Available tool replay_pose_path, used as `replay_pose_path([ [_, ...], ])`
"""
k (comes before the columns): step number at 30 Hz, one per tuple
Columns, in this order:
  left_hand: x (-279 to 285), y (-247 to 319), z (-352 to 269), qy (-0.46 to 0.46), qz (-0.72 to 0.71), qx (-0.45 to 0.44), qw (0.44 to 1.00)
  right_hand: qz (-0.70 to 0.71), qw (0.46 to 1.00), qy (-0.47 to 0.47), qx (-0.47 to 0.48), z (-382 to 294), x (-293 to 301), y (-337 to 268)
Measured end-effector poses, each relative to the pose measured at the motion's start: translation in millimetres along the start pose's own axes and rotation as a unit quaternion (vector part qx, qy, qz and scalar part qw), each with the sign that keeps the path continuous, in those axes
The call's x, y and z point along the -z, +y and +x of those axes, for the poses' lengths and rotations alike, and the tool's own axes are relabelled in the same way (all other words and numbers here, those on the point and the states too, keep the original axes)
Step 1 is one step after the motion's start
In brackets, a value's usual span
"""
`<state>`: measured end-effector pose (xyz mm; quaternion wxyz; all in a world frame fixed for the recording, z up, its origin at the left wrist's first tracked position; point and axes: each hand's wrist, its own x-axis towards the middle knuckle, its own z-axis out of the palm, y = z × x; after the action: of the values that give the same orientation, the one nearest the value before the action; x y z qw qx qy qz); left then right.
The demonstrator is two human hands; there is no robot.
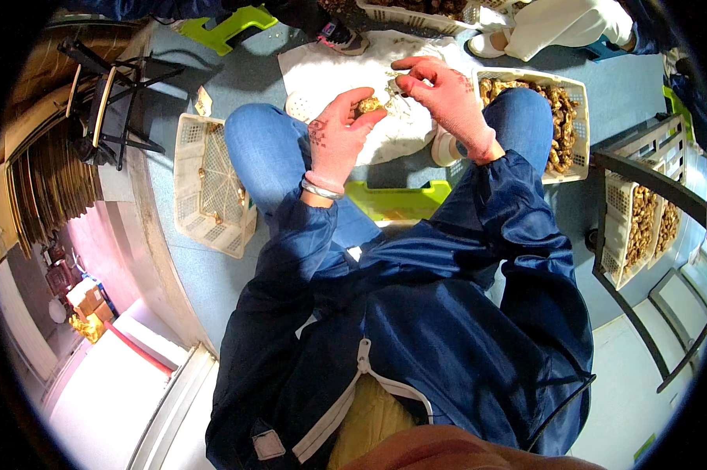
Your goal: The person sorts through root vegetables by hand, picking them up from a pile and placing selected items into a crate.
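Observation:
My left hand, in a pink knit glove, grips a knobbly brown root-like piece between thumb and fingers, above a white cloth on the floor. My right hand, gloved alike, is raised to the right of it with thumb and forefinger close together; whether something small is pinched there I cannot tell. Thin dark scraps lie on the cloth under the hands. By my right knee stands a white plastic crate filled with similar brown pieces. Left of my left knee, another white crate holds a few small pieces.
A green plastic stool shows between my legs. Other people's feet and legs are at the far side, near another filled crate. A black folding stool stands left. At right, a metal-framed rack holds filled crates.

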<state>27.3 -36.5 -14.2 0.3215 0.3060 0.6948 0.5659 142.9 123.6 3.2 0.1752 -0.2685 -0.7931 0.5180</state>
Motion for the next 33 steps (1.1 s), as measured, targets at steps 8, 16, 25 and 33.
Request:
replay_pose_path([
  [8,24.3,24.2,-1.3,0.101,0.075,-0.062,0.990,0.055,0.993,0.011,-0.102,0.0,-3.6,8.4],
  [16,222.1,-5.9,1.6,0.391,0.151,-0.124,0.900,0.028,0.987,-0.062,-0.143,-6.5,-5.8,1.7],
  [25,388.8,-201.7,-34.7,0.280,0.571,0.242,0.733,-0.018,0.988,-0.104,-0.109,-4.4,-8.2,-10.3],
  [33,93.6,67.8,209.8,0.013,0.411,-0.339,0.846,0.064,0.993,-0.074,-0.068,-17.9,5.0,-15.5],
])
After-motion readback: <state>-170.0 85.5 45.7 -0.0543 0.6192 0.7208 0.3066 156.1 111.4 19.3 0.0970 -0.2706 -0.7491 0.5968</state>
